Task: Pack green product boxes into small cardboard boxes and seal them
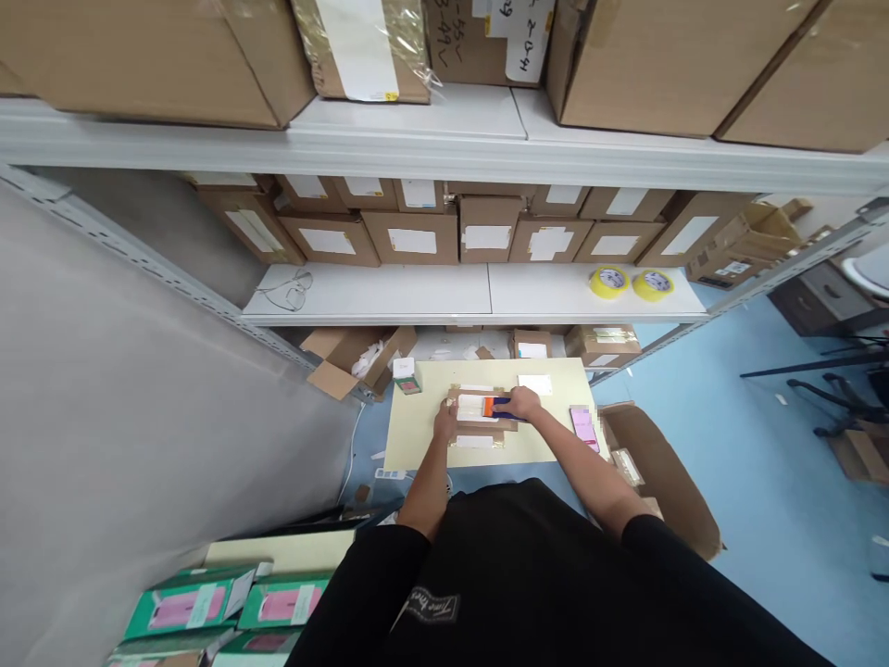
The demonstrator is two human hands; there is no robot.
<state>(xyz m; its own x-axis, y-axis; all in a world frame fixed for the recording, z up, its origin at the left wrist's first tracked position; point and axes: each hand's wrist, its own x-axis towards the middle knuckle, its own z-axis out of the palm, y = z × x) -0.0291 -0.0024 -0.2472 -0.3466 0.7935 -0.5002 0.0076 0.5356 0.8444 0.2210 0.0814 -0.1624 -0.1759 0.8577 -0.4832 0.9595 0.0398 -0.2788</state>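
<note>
A small cardboard box (500, 425) with white labels and strips of tape lies flat on the pale yellow table (417, 445). My left hand (445, 421) is closed on the box's left edge; its fingertips are too small to make out well. In my right hand (522, 404) is a tape dispenser (498, 408), orange at its front and dark blue behind, held over the middle of the box. A white card (534, 383) lies just beyond my right hand. To the right rests a phone (584, 428) with a pink screen.
A small green-and-white box (406, 376) stands at the table's back left corner. Beyond are an open carton (357, 359) and shelves of labelled boxes, with yellow tape rolls (609, 282) on one. A large open carton (663, 463) stands right; green boxes (184, 607) sit lower left.
</note>
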